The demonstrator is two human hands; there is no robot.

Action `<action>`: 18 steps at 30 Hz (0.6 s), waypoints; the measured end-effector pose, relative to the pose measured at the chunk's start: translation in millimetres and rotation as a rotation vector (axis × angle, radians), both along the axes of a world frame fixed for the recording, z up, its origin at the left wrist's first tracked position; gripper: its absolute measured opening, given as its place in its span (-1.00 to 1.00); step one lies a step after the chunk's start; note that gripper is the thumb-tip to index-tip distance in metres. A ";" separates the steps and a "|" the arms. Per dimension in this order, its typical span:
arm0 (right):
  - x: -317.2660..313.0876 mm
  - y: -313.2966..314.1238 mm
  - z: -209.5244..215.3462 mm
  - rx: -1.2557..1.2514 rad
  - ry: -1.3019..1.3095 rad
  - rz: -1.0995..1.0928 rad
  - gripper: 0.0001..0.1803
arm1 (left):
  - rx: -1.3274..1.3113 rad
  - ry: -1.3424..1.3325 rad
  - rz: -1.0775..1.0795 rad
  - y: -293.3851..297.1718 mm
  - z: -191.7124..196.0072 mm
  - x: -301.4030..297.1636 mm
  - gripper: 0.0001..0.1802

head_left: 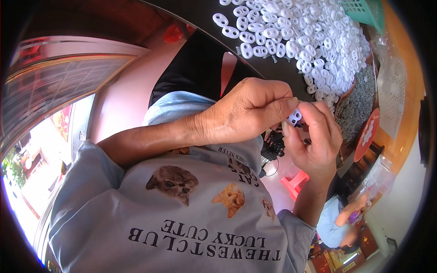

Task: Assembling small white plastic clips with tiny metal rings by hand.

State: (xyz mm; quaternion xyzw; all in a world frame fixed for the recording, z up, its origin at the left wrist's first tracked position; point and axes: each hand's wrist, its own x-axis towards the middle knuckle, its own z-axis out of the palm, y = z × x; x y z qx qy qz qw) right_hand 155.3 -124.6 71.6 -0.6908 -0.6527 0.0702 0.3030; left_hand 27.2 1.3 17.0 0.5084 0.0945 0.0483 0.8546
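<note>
A small white oval plastic piece with two holes (295,117) is pinched between the thumb and fingers of my right hand (316,136). My left hand (255,109) meets it from the left, thumb and forefinger pressed together right at the piece. Whatever those left fingertips hold, if anything, is hidden. Both hands are in front of my body, just off the near edge of the dark table (191,11). Beyond them a big heap of the same white two-holed pieces (314,36) spreads over the tabletop.
Right of the heap lies a pile of small grey, wiry parts (357,107). A green plastic basket (366,13) stands at the far right. A red round tray with white pieces (367,135) sits nearer. Lower right, another person (334,223) works near a red stool (296,183).
</note>
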 end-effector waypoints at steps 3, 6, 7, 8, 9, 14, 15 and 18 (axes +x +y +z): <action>-2.3 -0.4 0.5 -0.020 0.006 -0.012 -0.66 | -0.024 -0.002 0.022 -3.4 -1.2 -1.3 -0.73; -3.7 0.0 1.2 -0.030 0.015 -0.022 -0.67 | 0.028 -0.008 0.040 -4.3 -0.7 -2.3 -0.73; -4.0 0.2 1.4 -0.032 0.024 -0.024 -0.68 | 0.025 0.006 0.034 -4.3 -0.9 -2.5 -0.73; -4.1 0.3 1.4 -0.032 0.024 -0.023 -0.68 | 0.021 0.019 0.028 -4.2 -1.0 -2.6 -0.73; -4.3 0.3 1.2 -0.038 0.019 -0.020 -0.69 | 0.021 0.019 0.028 -3.6 -1.2 -2.9 -0.73; -6.9 0.7 1.8 -0.067 0.042 -0.029 -0.71 | 0.203 -0.042 0.104 -1.4 -5.0 -2.4 -0.75; -6.5 1.6 1.8 -0.062 0.028 -0.008 -0.71 | 0.202 -0.041 0.105 -0.7 -4.9 -2.8 -0.75; -8.2 2.3 3.6 -0.069 0.028 0.000 -0.71 | 0.247 -0.050 0.103 2.1 -2.1 -4.1 -0.75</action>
